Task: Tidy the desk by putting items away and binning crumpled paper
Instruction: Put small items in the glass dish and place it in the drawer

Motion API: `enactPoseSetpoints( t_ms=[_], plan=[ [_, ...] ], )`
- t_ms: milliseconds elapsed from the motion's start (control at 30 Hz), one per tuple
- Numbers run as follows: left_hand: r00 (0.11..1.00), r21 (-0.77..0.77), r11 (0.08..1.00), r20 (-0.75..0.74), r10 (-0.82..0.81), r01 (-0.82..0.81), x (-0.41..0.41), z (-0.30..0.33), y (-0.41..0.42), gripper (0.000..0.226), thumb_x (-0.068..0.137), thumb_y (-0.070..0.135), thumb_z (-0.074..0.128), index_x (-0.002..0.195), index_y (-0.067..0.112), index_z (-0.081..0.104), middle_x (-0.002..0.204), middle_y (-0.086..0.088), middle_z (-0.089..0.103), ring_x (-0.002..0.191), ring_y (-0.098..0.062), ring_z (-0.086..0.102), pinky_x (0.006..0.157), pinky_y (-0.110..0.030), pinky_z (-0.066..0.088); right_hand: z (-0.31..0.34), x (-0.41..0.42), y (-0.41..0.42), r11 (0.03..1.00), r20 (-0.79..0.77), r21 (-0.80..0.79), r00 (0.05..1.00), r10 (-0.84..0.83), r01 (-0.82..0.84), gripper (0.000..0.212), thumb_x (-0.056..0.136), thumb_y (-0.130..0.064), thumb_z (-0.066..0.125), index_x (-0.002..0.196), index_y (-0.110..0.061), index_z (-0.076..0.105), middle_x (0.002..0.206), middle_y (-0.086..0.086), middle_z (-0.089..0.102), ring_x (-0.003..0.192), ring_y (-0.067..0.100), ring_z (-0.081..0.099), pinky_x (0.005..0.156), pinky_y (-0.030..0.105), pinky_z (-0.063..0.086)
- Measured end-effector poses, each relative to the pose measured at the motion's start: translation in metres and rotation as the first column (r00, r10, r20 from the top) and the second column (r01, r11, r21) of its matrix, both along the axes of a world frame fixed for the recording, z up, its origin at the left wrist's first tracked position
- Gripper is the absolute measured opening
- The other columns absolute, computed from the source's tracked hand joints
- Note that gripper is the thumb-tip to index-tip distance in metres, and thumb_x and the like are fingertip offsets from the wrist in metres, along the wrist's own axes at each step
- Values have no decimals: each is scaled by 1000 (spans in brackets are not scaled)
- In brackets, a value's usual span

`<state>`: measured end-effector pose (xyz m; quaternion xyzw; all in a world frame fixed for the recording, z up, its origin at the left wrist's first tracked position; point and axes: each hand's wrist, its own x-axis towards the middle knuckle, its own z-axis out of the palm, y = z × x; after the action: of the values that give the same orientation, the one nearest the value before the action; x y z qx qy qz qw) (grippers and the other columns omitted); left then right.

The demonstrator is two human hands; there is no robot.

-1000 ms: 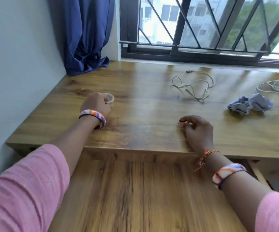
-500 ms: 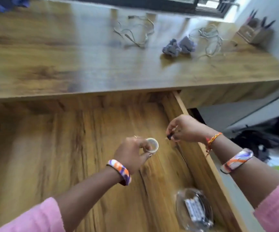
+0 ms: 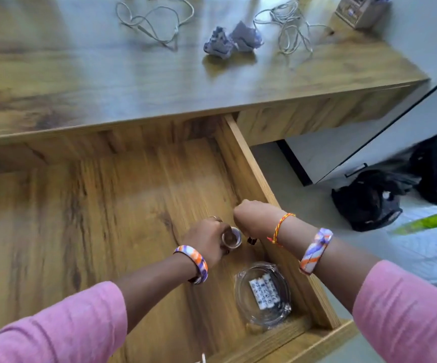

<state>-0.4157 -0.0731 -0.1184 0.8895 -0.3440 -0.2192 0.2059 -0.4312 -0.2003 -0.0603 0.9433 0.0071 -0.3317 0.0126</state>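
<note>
My left hand (image 3: 209,239) grips a small roll of tape (image 3: 231,237) low inside the open wooden drawer (image 3: 249,163), near its right wall. Close beside it, my right hand (image 3: 254,218) is closed on a small dark object (image 3: 251,241) that pokes out below the fingers; what it is I cannot tell. On the desk top (image 3: 81,74) lie two balls of crumpled bluish paper (image 3: 232,40), a loose grey cable (image 3: 157,19) to their left and a coiled cable (image 3: 288,27) to their right.
A clear round plastic container (image 3: 263,294) with small printed pieces sits in the drawer's front right corner. A pen holder (image 3: 361,9) stands at the desk's far right. Black bags (image 3: 369,203) lie on the floor to the right, beside a white cabinet (image 3: 395,132).
Both hands have left the desk top and dropped into the open drawer, carrying the tape roll and the small dark object. They have sunk lower toward the drawer bottom, and the view tilted down.
</note>
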Motion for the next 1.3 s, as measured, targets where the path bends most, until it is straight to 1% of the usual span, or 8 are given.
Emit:
enactPoseSetpoints(
  t_ms=[100, 200, 333, 533, 700, 1033, 1167, 1300],
  plan=[
    [998, -23, 998, -10, 63, -63, -7, 2, -1, 38, 78, 26, 67, 113, 19, 56, 107, -6, 65, 98, -29, 61, 75, -37, 52, -3, -7, -1, 996, -3, -48, 997, 75, -75, 23, 92, 0, 45, 109, 3, 60, 111, 18, 60, 99, 35, 61, 68, 31, 39],
    [994, -27, 995, -58, 96, -98, -11, 4, -2, 34, 77, 24, 67, 106, 16, 52, 102, -7, 67, 90, -28, 63, 72, -41, 53, -5, -12, -1, 992, -28, -41, 993, 115, -116, 25, 94, -4, 43, 113, 2, 57, 116, 18, 59, 105, 34, 60, 75, 33, 45],
    [985, -39, 991, -120, 120, -126, -17, 7, -3, 29, 77, 15, 65, 104, 14, 53, 103, -9, 67, 91, -28, 64, 74, -39, 54, 3, -16, -2, 987, -32, -12, 986, 162, -162, 26, 93, -3, 45, 116, 3, 56, 120, 19, 57, 108, 34, 58, 85, 35, 48],
    [965, 55, 991, -227, 131, -122, -22, 21, 0, 51, 80, 14, 66, 127, 13, 47, 126, -6, 57, 106, -20, 61, 89, -34, 51, 29, -16, -15, 979, 138, 57, 973, 187, -196, 22, 90, 1, 49, 109, 0, 60, 108, 16, 61, 94, 29, 63, 72, 25, 46],
    [969, 32, 985, -175, 173, -170, -14, 50, -1, 43, 83, 20, 66, 123, 13, 53, 124, -4, 59, 103, -16, 61, 88, -26, 50, 45, -13, -33, 953, 265, 256, 960, 91, -161, 21, 86, -1, 57, 102, -8, 69, 101, 8, 67, 86, 20, 65, 79, 28, 55],
    [988, -185, 971, 3, 152, -149, 26, 133, -60, 27, 83, 22, 66, 108, 13, 63, 104, 0, 64, 96, -12, 61, 87, -25, 50, 95, -20, -109, 905, 433, 418, 892, -125, -76, 20, 81, -1, 59, 95, -6, 72, 87, 4, 71, 73, 6, 58, 58, 0, 38],
    [991, -244, 962, 31, 131, -120, 51, 152, -96, 18, 81, 21, 68, 98, 15, 65, 97, 1, 65, 89, -13, 63, 85, -26, 50, 111, -3, -147, 885, 461, 465, 856, -235, -7, 14, 78, -6, 67, 90, -8, 72, 66, -7, 59, 57, -2, 54, 59, 8, 41],
    [978, -312, 940, 111, 178, -136, 83, 172, -127, 20, 82, 18, 67, 101, 11, 65, 94, 2, 62, 88, -13, 62, 80, -21, 47, 126, 25, -183, 902, 499, 429, 843, -202, -37, 14, 77, -5, 65, 88, -8, 72, 74, 4, 64, 62, 9, 54, 62, 16, 45]
  ],
)
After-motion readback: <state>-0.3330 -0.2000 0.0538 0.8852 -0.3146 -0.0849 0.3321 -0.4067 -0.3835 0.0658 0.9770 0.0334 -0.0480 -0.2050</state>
